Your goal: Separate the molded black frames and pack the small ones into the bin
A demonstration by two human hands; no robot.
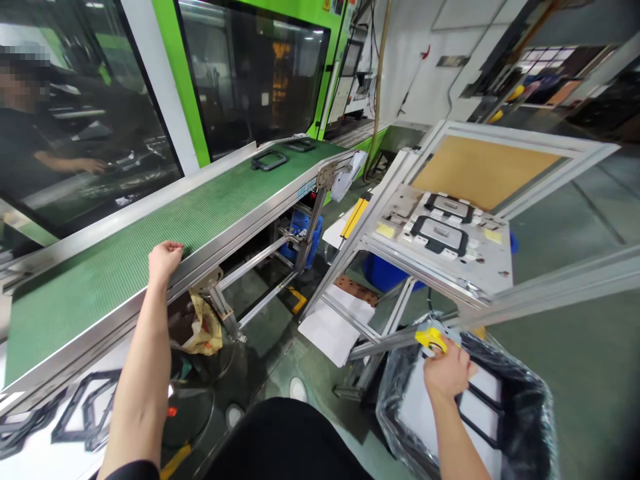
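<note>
My left hand (pixel 165 260) is closed, its fingers pinched together over the near edge of the green conveyor belt (pixel 150 243). A small dark bit shows by the fingertips, too blurred to name. My right hand (pixel 447 369) is wrapped round a yellow and grey hand tool (pixel 431 337); its exact kind is unclear. Below this hand stands a bin lined with clear plastic (pixel 543 413), where black rectangular frames (pixel 483 387) lie on white sheets. Farther up the belt lie a black frame (pixel 269 160) and another black frame (pixel 301 145).
An aluminium stand (pixel 370 250) on the right carries a fixture plate (pixel 490 267) with two black frames in it. More black frames (pixel 85 410) lie at lower left. A green machine (pixel 183 87) stands behind the belt, its window reflecting a person (pixel 30 140).
</note>
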